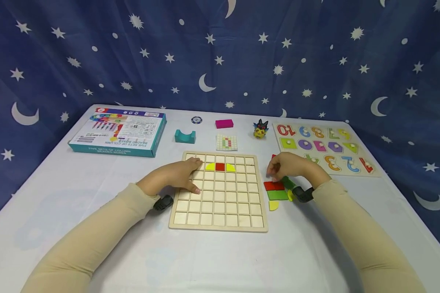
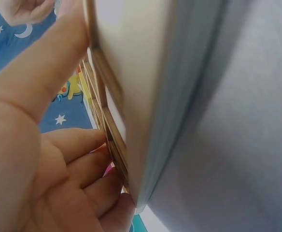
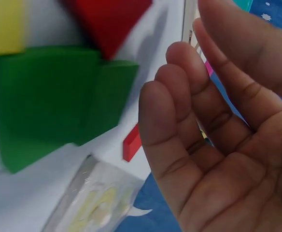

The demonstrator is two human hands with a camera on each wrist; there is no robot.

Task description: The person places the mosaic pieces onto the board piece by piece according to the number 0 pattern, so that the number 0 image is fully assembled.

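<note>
My left hand (image 1: 177,175) rests on the left side of a wooden grid board (image 1: 218,228), its fingers and thumb fairly straight over the squares. On the board's upper rows a red square tile (image 1: 220,167) sits between two yellow rounded tiles (image 1: 210,167). To the right of the board, my right hand (image 1: 291,165) hovers over loose tiles with its fingers loosely bent. No tile shows in its grasp in the right wrist view. Below it lie red tiles (image 1: 273,186), green tiles (image 1: 277,195) and a yellow rounded tile (image 1: 273,205); the hand hides part of the pile.
Behind the board lies a small pattern card (image 1: 226,143). Further back are a magenta block (image 1: 224,123), a teal arch block (image 1: 185,136), a round chip (image 1: 196,120) and a small figurine (image 1: 260,129). A box (image 1: 119,132) is at left, a number puzzle (image 1: 326,148) at right.
</note>
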